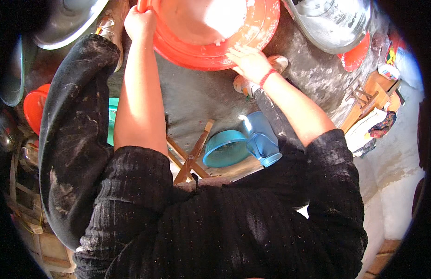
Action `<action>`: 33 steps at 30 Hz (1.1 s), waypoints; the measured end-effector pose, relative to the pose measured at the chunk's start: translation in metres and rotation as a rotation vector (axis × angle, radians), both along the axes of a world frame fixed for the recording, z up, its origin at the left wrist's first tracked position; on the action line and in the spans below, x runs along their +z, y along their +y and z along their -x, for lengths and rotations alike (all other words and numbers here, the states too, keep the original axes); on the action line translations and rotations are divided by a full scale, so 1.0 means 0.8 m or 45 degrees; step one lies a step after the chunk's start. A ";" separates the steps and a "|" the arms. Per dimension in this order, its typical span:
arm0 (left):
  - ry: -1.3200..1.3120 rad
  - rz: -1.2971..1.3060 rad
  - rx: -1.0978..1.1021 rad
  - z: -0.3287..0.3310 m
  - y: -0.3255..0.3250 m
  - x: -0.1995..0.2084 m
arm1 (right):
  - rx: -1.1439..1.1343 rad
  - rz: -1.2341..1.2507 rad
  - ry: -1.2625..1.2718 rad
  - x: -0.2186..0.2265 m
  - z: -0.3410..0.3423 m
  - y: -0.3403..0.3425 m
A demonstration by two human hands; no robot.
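Left grip (141,22) is curling closed round the left rim of the red basin (185,56); fingertips are hiding behind the hand, so I'm not seeing how they're wrapping. Right grip (250,61) is resting on the near-right rim, fingers reaching extended over the edge and touching it; thumb isn't showing clearly, so I can't tell if it's pinching. Red wristband (267,78) is sitting on the right wrist. Basin is sitting at top centre, just above the floor or on it (not making out which), its far side running out of frame. Pale contents (192,23) are filling the middle; glare is washing out their right part, so texture isn't reading. Right shoe (245,87) is showing partly, the right hand covering some of it. Large metal bowl (76,23) at upper left and metal tub (338,30) at upper right are both getting cut off by the frame. Below, between the legs, blue basin (224,151) is lying beside a translucent blue container (263,135); crossed wooden legs (193,156) are standing near, their top hiding behind the black clothing (215,228). Green item (112,118) is mostly hiding behind the left forearm; kind unclear.
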State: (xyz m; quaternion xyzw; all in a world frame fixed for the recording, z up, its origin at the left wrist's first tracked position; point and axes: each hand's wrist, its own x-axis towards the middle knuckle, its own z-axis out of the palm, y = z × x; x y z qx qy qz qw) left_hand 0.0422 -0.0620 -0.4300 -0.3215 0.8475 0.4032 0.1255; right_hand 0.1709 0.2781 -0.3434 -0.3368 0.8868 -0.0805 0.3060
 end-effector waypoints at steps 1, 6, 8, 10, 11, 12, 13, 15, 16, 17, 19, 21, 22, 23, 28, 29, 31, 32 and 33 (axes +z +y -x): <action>-0.024 -0.004 0.003 0.000 0.000 0.001 | 0.074 -0.154 0.033 0.008 0.005 0.007; 0.020 0.010 0.047 -0.002 0.003 0.001 | -0.076 -0.448 -0.017 0.012 -0.013 -0.065; 0.001 -0.020 0.091 -0.003 0.006 0.000 | -0.423 -0.229 -0.102 -0.002 -0.026 -0.122; -0.047 -0.004 0.058 -0.002 0.005 -0.003 | -0.776 0.089 -0.285 -0.015 -0.032 -0.178; -0.066 0.010 0.035 -0.001 0.003 -0.004 | -0.857 0.215 -0.191 -0.019 -0.035 -0.207; -0.048 0.028 0.013 -0.001 0.001 -0.005 | -0.895 0.231 -0.211 -0.020 -0.035 -0.220; -0.029 0.055 -0.008 0.000 -0.002 -0.007 | -0.922 0.300 -0.214 -0.019 -0.033 -0.229; -0.006 0.064 0.002 0.001 -0.005 -0.009 | -0.784 0.220 -0.272 -0.010 -0.026 -0.214; -0.039 0.070 -0.003 0.001 -0.006 -0.010 | -0.651 0.168 -0.162 -0.005 -0.020 -0.196; -0.070 0.071 -0.004 0.002 -0.005 -0.011 | -0.478 0.032 -0.188 0.004 -0.016 -0.163; -0.088 0.056 0.008 0.001 -0.001 -0.009 | -0.198 -0.279 -0.268 0.018 -0.004 -0.092; -0.055 0.037 0.029 0.000 0.002 -0.004 | -0.023 -0.387 -0.125 0.029 0.009 -0.030; -0.031 0.045 0.041 -0.001 0.003 -0.001 | -0.007 -0.424 -0.106 0.032 0.015 -0.009; -0.001 0.053 0.051 -0.002 0.006 0.002 | -0.014 -0.406 -0.064 0.033 0.016 -0.003; -0.063 0.066 0.050 0.002 0.009 0.011 | -0.288 -0.245 -0.158 0.021 -0.004 -0.097; -0.082 0.068 0.039 0.002 0.009 0.012 | -0.469 -0.223 -0.290 0.019 -0.013 -0.128; -0.068 0.077 0.012 0.004 0.008 0.015 | -0.586 0.129 -0.209 0.003 -0.017 -0.191; -0.045 0.081 -0.004 0.004 0.007 0.017 | -0.683 0.293 -0.190 -0.010 -0.012 -0.217; -0.045 0.092 -0.021 0.003 0.007 0.018 | -0.742 0.326 -0.312 -0.023 -0.003 -0.236</action>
